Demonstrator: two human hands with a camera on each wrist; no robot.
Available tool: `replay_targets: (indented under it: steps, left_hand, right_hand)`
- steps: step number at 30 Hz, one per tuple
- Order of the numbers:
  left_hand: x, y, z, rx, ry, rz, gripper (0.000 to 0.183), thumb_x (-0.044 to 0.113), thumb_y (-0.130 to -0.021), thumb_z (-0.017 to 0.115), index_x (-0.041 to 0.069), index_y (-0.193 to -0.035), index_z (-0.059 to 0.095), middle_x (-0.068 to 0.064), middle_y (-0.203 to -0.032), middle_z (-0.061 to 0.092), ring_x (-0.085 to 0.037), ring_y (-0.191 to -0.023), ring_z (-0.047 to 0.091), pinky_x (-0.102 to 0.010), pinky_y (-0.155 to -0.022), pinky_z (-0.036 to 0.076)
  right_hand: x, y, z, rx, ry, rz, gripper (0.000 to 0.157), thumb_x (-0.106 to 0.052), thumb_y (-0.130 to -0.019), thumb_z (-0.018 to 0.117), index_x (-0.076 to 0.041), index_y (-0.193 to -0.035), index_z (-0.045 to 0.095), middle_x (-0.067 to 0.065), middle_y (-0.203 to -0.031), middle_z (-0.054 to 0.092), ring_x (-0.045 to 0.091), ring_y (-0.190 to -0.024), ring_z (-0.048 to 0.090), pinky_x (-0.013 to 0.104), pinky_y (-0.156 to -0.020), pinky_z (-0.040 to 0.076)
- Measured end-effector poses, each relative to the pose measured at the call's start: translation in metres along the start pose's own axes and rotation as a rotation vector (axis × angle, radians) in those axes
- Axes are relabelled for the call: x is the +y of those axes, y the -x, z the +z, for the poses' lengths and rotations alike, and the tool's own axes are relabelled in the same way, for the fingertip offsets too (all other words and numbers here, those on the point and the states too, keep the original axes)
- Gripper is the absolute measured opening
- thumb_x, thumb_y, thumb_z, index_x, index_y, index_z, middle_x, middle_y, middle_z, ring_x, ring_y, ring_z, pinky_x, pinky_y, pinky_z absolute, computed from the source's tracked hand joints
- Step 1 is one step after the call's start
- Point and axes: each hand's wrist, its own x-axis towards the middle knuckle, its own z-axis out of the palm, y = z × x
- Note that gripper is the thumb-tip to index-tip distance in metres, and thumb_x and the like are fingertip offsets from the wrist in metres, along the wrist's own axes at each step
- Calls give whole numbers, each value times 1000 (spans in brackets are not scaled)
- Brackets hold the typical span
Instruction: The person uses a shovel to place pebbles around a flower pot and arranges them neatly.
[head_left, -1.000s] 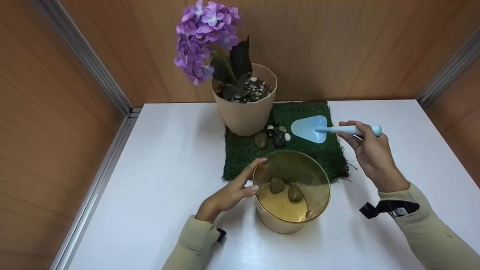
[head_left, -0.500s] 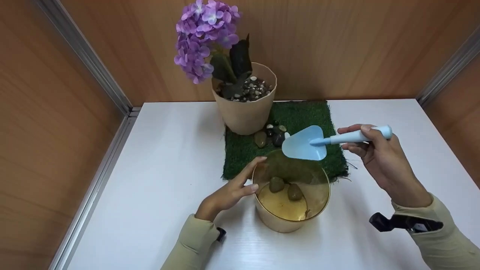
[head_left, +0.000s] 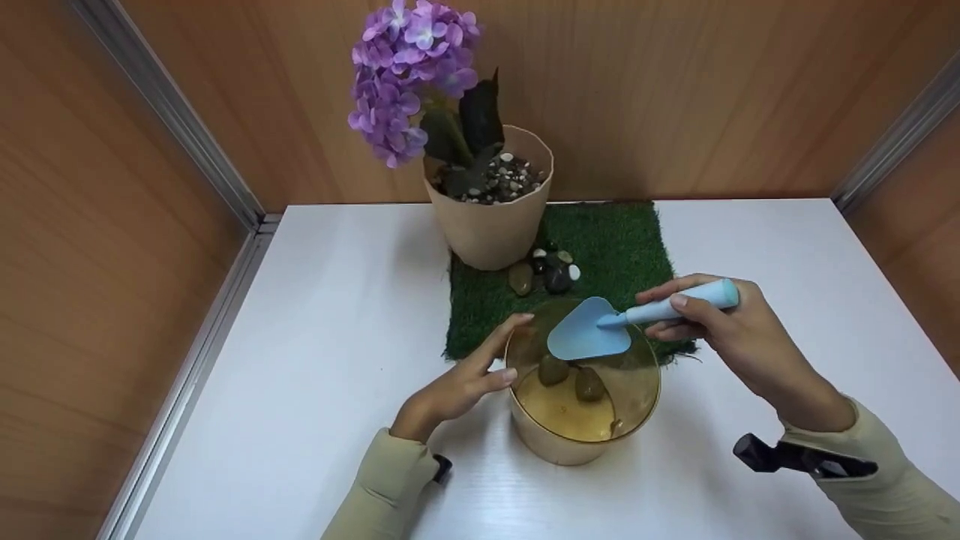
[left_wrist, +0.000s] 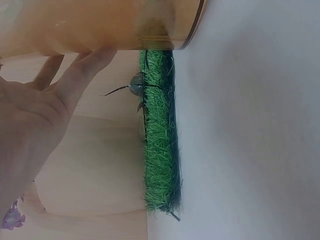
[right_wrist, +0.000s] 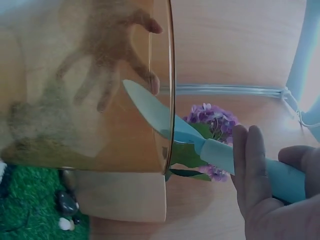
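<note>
My right hand (head_left: 750, 352) holds the handle of a light blue garden trowel (head_left: 589, 331), thumb on top. In the head view the trowel's blade overlaps the far inside of a see-through amber tub (head_left: 562, 451). Seen from the right wrist, the blade (right_wrist: 150, 107) dips past the rim into the tub. Two brown stones, a left one (head_left: 553, 370) and a right one (head_left: 589, 384), lie at the tub's bottom. My left hand (head_left: 459, 384) rests spread against the tub's left side, with thumb and forefinger tips at the rim.
Behind the tub lies a green artificial grass mat (head_left: 615, 232) with several loose pebbles (head_left: 557, 277). On its back left corner stands a beige flowerpot (head_left: 491, 232) with purple flowers (head_left: 416, 75). Wooden panels (head_left: 675, 97) enclose the white table (head_left: 330, 315).
My right hand has brought the trowel from above the mat toward me and down, its blade now within the tub's mouth. The left hand and the tub stay put.
</note>
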Motion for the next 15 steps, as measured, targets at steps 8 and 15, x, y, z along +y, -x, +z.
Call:
replay_targets:
  steps: [8, 15]
  left_hand:
    - [-4, -1, 0, -9, 23, -8, 73, 58, -91, 43, 26, -149, 13, -4, -152, 18, -17, -137, 17, -56, -102, 22]
    - [-33, -4, 2, 11, 16, -28, 69, 61, -89, 44, 40, -147, 12, 17, -152, 8, -10, -138, 11, -62, -101, 20]
  right_hand:
    - [2, 0, 14, -69, 363, 54, 24, -16, -90, 62, -6, -112, 66, 13, -104, 66, 26, -84, 67, 34, -71, 53]
    - [6, -6, 26, -246, 638, 9, 20, -12, -87, 65, -13, -108, 68, 4, -108, 66, 16, -94, 63, 31, -78, 50]
